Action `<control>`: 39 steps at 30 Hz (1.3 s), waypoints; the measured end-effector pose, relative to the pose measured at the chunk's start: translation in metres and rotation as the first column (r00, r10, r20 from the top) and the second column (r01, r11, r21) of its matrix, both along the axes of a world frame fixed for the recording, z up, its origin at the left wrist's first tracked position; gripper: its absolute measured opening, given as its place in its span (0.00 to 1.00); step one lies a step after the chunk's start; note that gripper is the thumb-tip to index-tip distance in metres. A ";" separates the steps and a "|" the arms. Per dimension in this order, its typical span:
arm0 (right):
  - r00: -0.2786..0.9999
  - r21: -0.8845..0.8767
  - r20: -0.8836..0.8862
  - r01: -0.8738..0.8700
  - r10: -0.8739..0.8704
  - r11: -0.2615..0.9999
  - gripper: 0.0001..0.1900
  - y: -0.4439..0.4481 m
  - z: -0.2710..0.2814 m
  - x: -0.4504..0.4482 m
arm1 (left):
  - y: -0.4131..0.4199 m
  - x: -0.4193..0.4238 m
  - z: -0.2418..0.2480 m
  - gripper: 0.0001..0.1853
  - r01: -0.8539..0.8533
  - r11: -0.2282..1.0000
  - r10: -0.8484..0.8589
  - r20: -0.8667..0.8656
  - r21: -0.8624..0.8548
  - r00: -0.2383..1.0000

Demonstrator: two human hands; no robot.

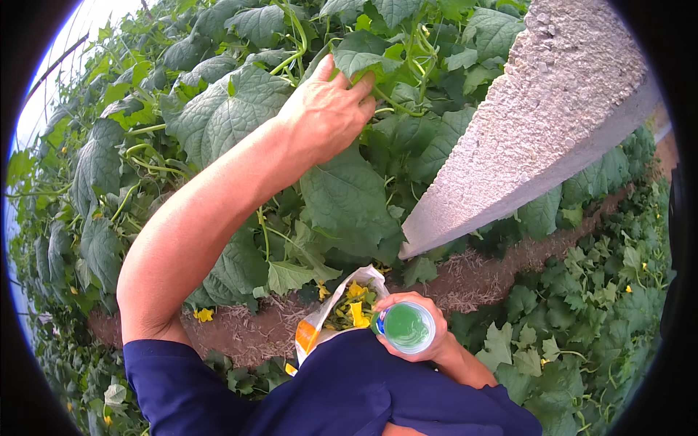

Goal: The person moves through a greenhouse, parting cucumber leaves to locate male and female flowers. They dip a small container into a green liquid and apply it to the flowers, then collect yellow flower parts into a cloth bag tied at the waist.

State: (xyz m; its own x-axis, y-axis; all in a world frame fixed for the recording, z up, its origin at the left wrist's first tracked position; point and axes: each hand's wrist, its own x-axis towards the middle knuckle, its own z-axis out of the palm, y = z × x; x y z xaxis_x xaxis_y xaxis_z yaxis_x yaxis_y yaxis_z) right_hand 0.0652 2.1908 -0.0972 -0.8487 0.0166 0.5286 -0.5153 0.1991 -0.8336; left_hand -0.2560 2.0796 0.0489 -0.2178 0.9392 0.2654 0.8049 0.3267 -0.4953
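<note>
My left hand (335,111) reaches up into the cucumber-like vine, back of the hand toward me. A green leaf (362,57) covers its fingertips, so what they touch or grip is hidden. At my waist, my right hand (431,321) is wrapped around a cup-like container (408,327) with a pale rim, a blue-marked side and green contents. Just left of that hand is a white and orange bag (308,335), its mouth open. Inside it lie yellow flowers (358,315) and green plant pieces. Whether the right hand also touches the bag cannot be told.
A rough concrete post (545,114) slants down from the upper right, close to the vines. Large leaves (232,111) crowd the front and left. Brown soil with dry straw (474,278) runs between plant rows. Low leafy plants (551,349) grow at right.
</note>
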 end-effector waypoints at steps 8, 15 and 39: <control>0.982 0.143 0.072 -0.182 0.173 0.973 0.38 0.080 0.017 0.004 | 0.035 0.038 -0.035 0.21 -0.182 0.976 0.151 -0.231 -0.122 0.961; 0.971 0.195 0.153 -0.215 0.186 0.957 0.39 0.079 0.018 0.007 | 0.129 -0.015 -0.120 0.14 0.031 0.960 0.193 -0.736 0.279 0.648; 0.990 0.204 0.133 0.028 -0.056 0.979 0.40 0.040 0.021 0.001 | 0.029 -0.138 -0.106 0.08 0.178 0.976 -0.139 -0.271 0.126 0.953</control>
State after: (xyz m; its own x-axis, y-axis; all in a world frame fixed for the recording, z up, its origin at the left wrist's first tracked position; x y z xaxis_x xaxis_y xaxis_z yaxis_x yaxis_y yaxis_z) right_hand 0.0660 2.2311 -0.0759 -0.9140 -0.0416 0.4035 -0.3868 0.3890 -0.8361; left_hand -0.3940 2.1083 -0.0570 0.0253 0.9022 0.4305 0.7028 0.2902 -0.6495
